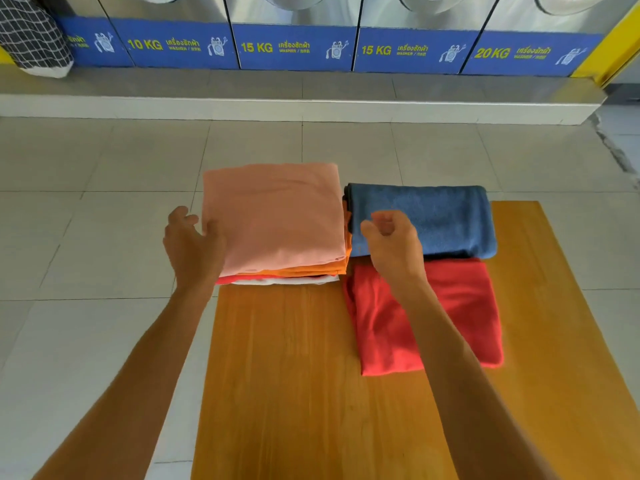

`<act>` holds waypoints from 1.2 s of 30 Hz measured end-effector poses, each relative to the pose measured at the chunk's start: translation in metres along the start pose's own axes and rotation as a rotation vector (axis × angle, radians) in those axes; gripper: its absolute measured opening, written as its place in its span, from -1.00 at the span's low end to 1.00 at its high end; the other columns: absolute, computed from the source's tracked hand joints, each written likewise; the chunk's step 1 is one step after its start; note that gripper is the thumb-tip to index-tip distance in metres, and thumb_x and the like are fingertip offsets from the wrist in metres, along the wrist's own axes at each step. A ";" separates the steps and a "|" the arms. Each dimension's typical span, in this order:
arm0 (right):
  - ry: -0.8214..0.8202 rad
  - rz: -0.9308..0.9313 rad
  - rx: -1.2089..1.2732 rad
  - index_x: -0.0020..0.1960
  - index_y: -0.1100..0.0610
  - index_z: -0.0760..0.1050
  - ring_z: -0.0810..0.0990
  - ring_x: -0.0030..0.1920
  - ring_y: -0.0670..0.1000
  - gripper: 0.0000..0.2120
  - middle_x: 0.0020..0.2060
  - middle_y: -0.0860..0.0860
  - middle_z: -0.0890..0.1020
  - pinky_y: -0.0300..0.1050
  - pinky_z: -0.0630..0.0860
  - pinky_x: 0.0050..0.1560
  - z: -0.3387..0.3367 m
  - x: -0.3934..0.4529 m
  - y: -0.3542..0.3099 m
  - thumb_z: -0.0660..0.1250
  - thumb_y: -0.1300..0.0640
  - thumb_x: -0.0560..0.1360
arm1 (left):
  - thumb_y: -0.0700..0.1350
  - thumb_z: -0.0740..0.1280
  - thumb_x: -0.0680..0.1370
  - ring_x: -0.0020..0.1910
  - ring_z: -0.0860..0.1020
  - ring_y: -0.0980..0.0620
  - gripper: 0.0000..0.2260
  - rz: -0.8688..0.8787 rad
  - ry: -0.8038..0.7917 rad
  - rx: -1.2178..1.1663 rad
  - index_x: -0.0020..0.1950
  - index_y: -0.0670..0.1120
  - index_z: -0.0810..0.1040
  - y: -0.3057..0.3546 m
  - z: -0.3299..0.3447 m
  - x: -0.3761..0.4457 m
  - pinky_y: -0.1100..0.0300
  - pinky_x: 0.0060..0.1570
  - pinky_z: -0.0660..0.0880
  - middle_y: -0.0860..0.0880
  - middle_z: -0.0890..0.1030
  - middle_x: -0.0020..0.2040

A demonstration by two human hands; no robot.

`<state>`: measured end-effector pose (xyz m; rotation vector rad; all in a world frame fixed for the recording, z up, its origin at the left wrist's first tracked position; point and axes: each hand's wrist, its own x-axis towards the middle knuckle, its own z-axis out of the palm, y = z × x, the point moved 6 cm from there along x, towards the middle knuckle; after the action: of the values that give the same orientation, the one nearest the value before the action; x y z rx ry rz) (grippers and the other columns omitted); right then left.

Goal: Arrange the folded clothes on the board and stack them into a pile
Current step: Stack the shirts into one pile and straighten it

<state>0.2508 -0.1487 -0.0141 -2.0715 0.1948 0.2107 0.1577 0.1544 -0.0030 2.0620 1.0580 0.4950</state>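
Note:
A pile of folded clothes stands at the far left corner of the wooden board (pixel 294 358). A pink folded cloth (pixel 277 216) tops it, with an orange cloth (pixel 311 270) and red and white layers beneath. My left hand (pixel 192 245) rests against the pile's left edge, thumb on the pink cloth. A blue folded cloth (pixel 440 220) lies at the far right, and a red folded cloth (pixel 446 317) lies just in front of it. My right hand (pixel 391 244) hovers between pile and blue cloth, fingers curled, holding nothing.
The board sits over a light tiled floor (pixel 86 202). A row of washing machines (pixel 294 46) with blue labels lines a raised step behind. A checked bag (pixel 31 32) stands at the far left.

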 end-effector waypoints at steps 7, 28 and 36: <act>0.420 0.216 -0.174 0.18 0.12 0.50 0.55 0.17 0.13 -0.53 0.11 0.07 0.60 0.11 0.48 0.23 -0.117 -0.038 0.103 0.39 -0.21 0.46 | -0.13 0.24 0.58 -0.16 0.53 0.24 -0.85 0.038 -0.262 -0.171 0.12 -0.03 0.53 0.006 0.041 -0.123 0.39 -0.19 0.47 0.11 0.57 -0.06; 0.073 0.460 0.178 0.14 0.02 0.56 0.68 -0.01 0.04 -0.60 -0.02 -0.02 0.70 0.17 0.61 0.10 -0.046 -0.158 0.145 0.39 -0.24 0.47 | 0.31 0.45 0.32 0.01 0.62 -0.04 -0.48 -0.585 -0.951 -0.292 0.15 0.07 0.52 -0.056 0.053 -0.202 -0.03 0.15 0.54 0.02 0.64 0.03; -0.055 0.192 0.421 0.12 0.01 0.62 0.72 0.01 0.01 -0.80 -0.05 -0.02 0.75 0.05 0.64 0.03 -0.036 -0.137 0.020 0.34 -0.05 0.58 | 0.35 0.30 0.40 -0.07 0.71 -0.03 -0.52 -0.405 -0.801 -0.442 0.10 0.02 0.59 0.007 -0.028 -0.139 0.05 -0.12 0.63 -0.01 0.73 -0.05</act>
<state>0.1154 -0.1829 0.0181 -1.6277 0.3719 0.3149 0.0628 0.0513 0.0209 1.3858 0.7449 -0.2796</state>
